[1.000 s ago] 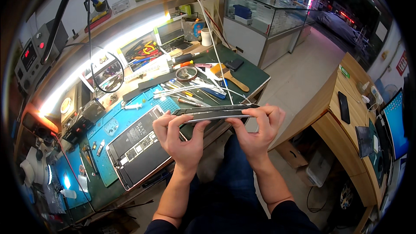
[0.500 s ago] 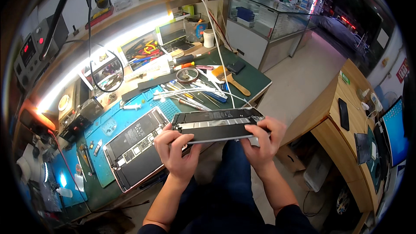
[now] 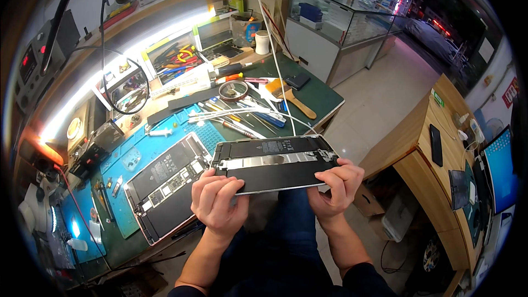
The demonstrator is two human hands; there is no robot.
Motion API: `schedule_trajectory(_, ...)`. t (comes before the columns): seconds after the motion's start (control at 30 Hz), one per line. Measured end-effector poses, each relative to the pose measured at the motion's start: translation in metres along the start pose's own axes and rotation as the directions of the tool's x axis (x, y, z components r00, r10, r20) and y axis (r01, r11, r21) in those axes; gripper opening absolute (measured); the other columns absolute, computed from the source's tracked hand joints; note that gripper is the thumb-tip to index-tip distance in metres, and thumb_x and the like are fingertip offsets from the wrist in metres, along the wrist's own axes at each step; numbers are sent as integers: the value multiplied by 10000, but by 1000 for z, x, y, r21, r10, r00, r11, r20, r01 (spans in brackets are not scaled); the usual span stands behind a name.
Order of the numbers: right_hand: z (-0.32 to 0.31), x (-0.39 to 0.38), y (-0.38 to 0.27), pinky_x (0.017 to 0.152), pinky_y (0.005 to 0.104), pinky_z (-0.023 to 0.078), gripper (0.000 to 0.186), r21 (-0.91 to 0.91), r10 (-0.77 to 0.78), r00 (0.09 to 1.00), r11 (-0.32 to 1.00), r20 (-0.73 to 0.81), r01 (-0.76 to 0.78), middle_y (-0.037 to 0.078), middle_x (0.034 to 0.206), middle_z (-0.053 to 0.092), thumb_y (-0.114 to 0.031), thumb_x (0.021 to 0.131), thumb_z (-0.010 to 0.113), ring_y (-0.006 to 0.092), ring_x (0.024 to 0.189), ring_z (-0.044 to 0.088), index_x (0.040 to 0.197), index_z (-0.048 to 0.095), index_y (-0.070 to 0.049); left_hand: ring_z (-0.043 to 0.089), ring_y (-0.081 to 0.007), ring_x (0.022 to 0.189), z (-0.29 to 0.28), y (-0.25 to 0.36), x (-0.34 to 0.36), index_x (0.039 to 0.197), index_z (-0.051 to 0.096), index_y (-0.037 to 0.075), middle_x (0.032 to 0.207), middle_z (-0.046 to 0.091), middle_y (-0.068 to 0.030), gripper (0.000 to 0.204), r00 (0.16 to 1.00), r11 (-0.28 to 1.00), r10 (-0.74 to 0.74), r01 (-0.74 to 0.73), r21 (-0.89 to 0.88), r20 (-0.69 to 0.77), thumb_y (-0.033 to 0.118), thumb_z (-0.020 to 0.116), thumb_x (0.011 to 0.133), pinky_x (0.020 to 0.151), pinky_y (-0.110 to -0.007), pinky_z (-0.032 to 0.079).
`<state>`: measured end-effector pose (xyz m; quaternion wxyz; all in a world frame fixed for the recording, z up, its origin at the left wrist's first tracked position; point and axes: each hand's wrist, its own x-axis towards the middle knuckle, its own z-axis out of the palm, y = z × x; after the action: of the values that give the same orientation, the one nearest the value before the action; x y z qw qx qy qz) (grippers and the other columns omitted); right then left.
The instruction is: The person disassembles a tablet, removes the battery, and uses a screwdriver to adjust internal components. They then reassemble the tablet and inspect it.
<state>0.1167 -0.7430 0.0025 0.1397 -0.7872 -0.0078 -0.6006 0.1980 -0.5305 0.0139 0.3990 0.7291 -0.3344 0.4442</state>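
Observation:
An opened tablet (image 3: 286, 175), its black batteries and silver middle strip showing, is held up in front of me at the bench's near edge. My left hand (image 3: 220, 202) is closed on its near left corner, fingers on top and thumb beneath. At the near right corner, my right hand (image 3: 336, 188) grips it between fingers and thumb. To the left lies a second opened tablet (image 3: 165, 214), with a circuit board strip between its black batteries. It rests partly on a blue repair mat (image 3: 124, 220), and the held tablet's left end is close to it.
Behind the tablets lie white cables (image 3: 231, 112), several thin tools, a tape roll (image 3: 233, 91) and a wooden-handled brush (image 3: 297, 102). A lit shelf of tools (image 3: 176, 60) runs along the back. At right stands a wooden desk (image 3: 407, 148) with a phone (image 3: 435, 146) and a monitor (image 3: 500, 168).
The held tablet has been tilted so its inner face shows more fully, with its near edge lower. Both hands keep their hold. The view has shifted slightly.

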Motion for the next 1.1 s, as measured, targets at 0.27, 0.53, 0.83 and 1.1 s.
schedule_trajectory(0.27, -1, 4, 0, 855, 435, 529, 341, 20, -18, 1000, 1000, 24, 17, 2, 929, 596, -30, 629, 857, 260, 918, 545, 913, 706, -144, 651, -258, 829, -3, -5, 7, 887, 714, 69, 839, 661, -52, 278, 999, 1000, 17, -16, -13, 46, -43, 812, 652, 896, -462, 585)
schedule_trajectory(0.53, 0, 4, 0, 855, 424, 517, 351, 23, 2, 1000, 1000, 12, -3, 25, 960, 592, -33, 640, 885, 272, 920, 549, 924, 709, -139, 643, -269, 824, 2, -2, 7, 892, 712, 56, 832, 645, -69, 292, 1000, 1000, -23, 23, -4, 4, -35, 829, 640, 906, -476, 585)
schedule_trajectory(0.83, -4, 54, -1, 797, 374, 444, 401, 41, 9, 990, 999, 142, -15, 40, 954, 617, -257, 716, 923, 259, 910, 561, 1023, 723, -96, 557, -269, 986, -2, 9, 43, 998, 753, 105, 969, 612, -41, 400, 988, 994, -94, 99, -38, 120, 165, 943, 651, 905, -407, 471)
schedule_trajectory(1.1, 2, 48, -5, 780, 371, 442, 380, 15, 36, 997, 999, 65, -37, 24, 913, 640, -318, 728, 927, 254, 865, 559, 943, 697, -104, 517, -247, 875, 10, 7, 42, 937, 745, 94, 854, 578, -28, 328, 994, 994, -102, 103, -33, 28, 142, 932, 672, 814, -376, 429)
